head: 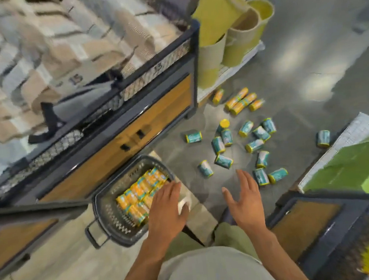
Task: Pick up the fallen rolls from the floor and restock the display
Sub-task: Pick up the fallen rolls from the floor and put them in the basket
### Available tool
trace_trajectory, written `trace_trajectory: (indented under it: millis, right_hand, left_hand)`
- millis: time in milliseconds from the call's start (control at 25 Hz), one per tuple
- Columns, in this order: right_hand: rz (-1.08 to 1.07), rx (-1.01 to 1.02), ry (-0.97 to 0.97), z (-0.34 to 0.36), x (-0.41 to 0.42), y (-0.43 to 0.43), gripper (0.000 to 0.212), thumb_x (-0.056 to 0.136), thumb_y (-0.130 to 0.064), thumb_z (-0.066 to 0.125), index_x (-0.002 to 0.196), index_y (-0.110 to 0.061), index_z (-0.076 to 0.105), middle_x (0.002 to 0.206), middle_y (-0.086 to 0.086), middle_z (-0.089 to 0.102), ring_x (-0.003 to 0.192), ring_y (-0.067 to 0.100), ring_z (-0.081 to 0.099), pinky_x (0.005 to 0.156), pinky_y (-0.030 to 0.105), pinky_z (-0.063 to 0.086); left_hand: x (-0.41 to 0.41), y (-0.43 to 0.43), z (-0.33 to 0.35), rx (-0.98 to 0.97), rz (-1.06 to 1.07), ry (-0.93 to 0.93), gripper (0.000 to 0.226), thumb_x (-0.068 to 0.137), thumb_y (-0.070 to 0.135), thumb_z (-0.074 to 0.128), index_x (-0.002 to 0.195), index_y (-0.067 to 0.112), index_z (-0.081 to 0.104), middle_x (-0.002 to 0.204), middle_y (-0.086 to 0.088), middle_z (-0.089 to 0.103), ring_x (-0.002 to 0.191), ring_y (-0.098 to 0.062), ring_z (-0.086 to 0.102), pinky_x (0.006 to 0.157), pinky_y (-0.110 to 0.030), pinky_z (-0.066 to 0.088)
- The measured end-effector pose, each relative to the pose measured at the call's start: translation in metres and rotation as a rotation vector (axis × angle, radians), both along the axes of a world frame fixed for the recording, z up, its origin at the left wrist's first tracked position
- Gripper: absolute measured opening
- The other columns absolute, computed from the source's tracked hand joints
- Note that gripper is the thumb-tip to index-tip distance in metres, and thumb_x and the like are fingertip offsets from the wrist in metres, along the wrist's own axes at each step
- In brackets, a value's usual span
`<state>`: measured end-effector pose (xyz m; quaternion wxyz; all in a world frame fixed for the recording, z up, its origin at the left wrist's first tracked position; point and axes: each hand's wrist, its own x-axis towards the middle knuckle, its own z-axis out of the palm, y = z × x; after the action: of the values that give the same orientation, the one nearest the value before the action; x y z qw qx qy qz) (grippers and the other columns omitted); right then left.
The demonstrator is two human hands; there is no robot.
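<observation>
Several teal rolls [255, 144] with yellow ends lie scattered on the grey floor at the centre right. A few orange rolls [240, 101] lie farther off, near the display's corner. A dark grey basket [110, 215] stands on the floor at the lower left, with several orange and teal rolls [139, 195] packed inside. My left hand [166, 210] hovers over the basket's right rim, fingers straight and empty. To its right my right hand [244, 199] is spread open above the floor, just short of the nearest teal rolls [269, 176].
A dark-framed display [132, 113] with wooden doors and folded textiles on top fills the left. Yellow and beige woven baskets [234, 30] stand at the top centre. A green-covered stand [359, 160] and another dark cabinet [319, 217] close in on the right.
</observation>
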<state>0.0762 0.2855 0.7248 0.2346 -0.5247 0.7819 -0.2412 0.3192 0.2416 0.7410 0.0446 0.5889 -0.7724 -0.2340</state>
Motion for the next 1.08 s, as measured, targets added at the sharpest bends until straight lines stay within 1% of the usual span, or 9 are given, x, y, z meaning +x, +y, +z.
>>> trace_trajectory:
  millis: [160,280,440,560,680,800,920,1040,1080]
  right_hand:
    - [-0.067,-0.017,-0.011,0.009,-0.093,-0.021,0.081,0.092,-0.064,0.047,0.151,-0.010,0.045,0.153,0.012,0.047,0.144,0.029,0.038,0.119,0.045,0.034]
    - [-0.110,-0.057,-0.021,0.009,-0.146,-0.017,0.078,0.092,-0.062,0.049,0.150,-0.010,0.047,0.151,0.012,0.049,0.143,0.029,0.039,0.119,0.043,0.033]
    - [-0.208,0.019,-0.054,0.005,-0.197,-0.026,0.084,0.089,-0.066,0.048,0.151,-0.009,0.046,0.154,0.011,0.047,0.146,0.028,0.037,0.120,0.044,0.034]
    - [-0.260,0.043,-0.065,0.002,-0.236,-0.046,0.084,0.089,-0.068,0.048,0.152,-0.012,0.045,0.154,0.009,0.046,0.146,0.025,0.036,0.121,0.038,0.030]
    - [-0.286,0.042,-0.007,0.010,-0.278,-0.078,0.079,0.091,-0.062,0.052,0.152,-0.013,0.045,0.152,0.009,0.048,0.142,0.024,0.038,0.117,0.032,0.029]
    - [-0.306,0.035,0.038,0.024,-0.319,-0.115,0.075,0.092,-0.058,0.056,0.150,-0.012,0.046,0.148,0.008,0.051,0.139,0.025,0.042,0.115,0.029,0.030]
    - [-0.340,0.051,0.039,0.030,-0.353,-0.150,0.080,0.091,-0.063,0.052,0.151,-0.011,0.046,0.150,0.008,0.050,0.141,0.024,0.041,0.118,0.029,0.028]
    - [-0.305,0.080,0.052,0.028,-0.388,-0.190,0.082,0.090,-0.065,0.050,0.150,-0.009,0.046,0.150,0.008,0.050,0.142,0.024,0.041,0.118,0.028,0.027]
    - [-0.290,0.095,0.055,0.025,-0.402,-0.202,0.083,0.089,-0.065,0.050,0.150,-0.009,0.046,0.150,0.008,0.050,0.142,0.025,0.041,0.119,0.030,0.028]
  left_hand:
    - [-0.096,-0.026,0.016,-0.013,-0.054,-0.004,0.067,0.084,0.046,0.052,0.140,0.010,0.056,0.138,-0.009,0.060,0.127,-0.030,0.055,0.108,-0.042,0.047]
    - [-0.164,-0.055,0.030,-0.044,-0.093,0.043,0.067,0.084,0.045,0.056,0.141,0.010,0.055,0.137,-0.009,0.059,0.126,-0.029,0.055,0.108,-0.044,0.046]
    - [-0.241,-0.122,0.033,-0.091,-0.181,0.077,0.062,0.088,0.042,0.061,0.141,0.011,0.054,0.136,-0.009,0.058,0.125,-0.030,0.054,0.105,-0.044,0.047]
    - [-0.296,-0.176,0.027,-0.111,-0.231,0.116,0.061,0.088,0.036,0.069,0.142,0.012,0.053,0.137,-0.007,0.058,0.126,-0.029,0.054,0.104,-0.043,0.047]
    - [-0.345,-0.225,0.021,-0.092,-0.286,0.179,0.059,0.087,0.035,0.068,0.140,0.011,0.054,0.134,-0.008,0.059,0.121,-0.031,0.056,0.100,-0.044,0.047]
    - [-0.381,-0.261,0.023,-0.060,-0.292,0.204,0.058,0.086,0.038,0.063,0.136,0.008,0.055,0.130,-0.011,0.061,0.117,-0.034,0.057,0.097,-0.044,0.048]
    - [-0.399,-0.285,0.018,-0.030,-0.266,0.217,0.058,0.089,0.041,0.056,0.137,0.008,0.053,0.132,-0.011,0.060,0.119,-0.034,0.056,0.099,-0.046,0.050]
    - [-0.411,-0.305,0.001,-0.004,-0.234,0.197,0.059,0.089,0.043,0.057,0.136,0.006,0.055,0.129,-0.012,0.061,0.115,-0.035,0.058,0.098,-0.045,0.049]
    - [-0.415,-0.311,-0.008,-0.001,-0.206,0.187,0.060,0.089,0.042,0.058,0.136,0.006,0.056,0.128,-0.013,0.062,0.115,-0.036,0.059,0.099,-0.044,0.048]
